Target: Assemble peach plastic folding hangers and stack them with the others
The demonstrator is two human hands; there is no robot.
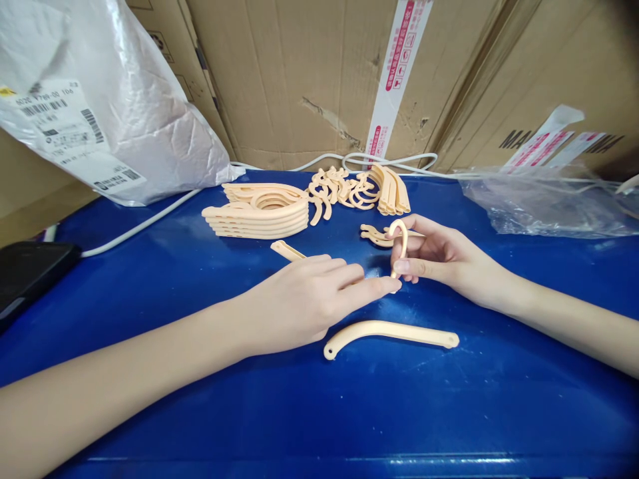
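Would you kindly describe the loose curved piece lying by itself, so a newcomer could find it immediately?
On the blue table, look nearer the front edge than the right hand. There lies a long, pale, gently curved piece with a hole at its left end. Unlike the stack farther back, it lies singly, nearest that edge.

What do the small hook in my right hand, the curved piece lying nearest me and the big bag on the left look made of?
Small hook: probably hard plastic, smooth and satin, judging by its even cream colour. Curved piece: likely molded plastic too, satin, with soft highlights and rounded edges. Big bag: apparently plastic film, shiny, with crinkles that catch the light.
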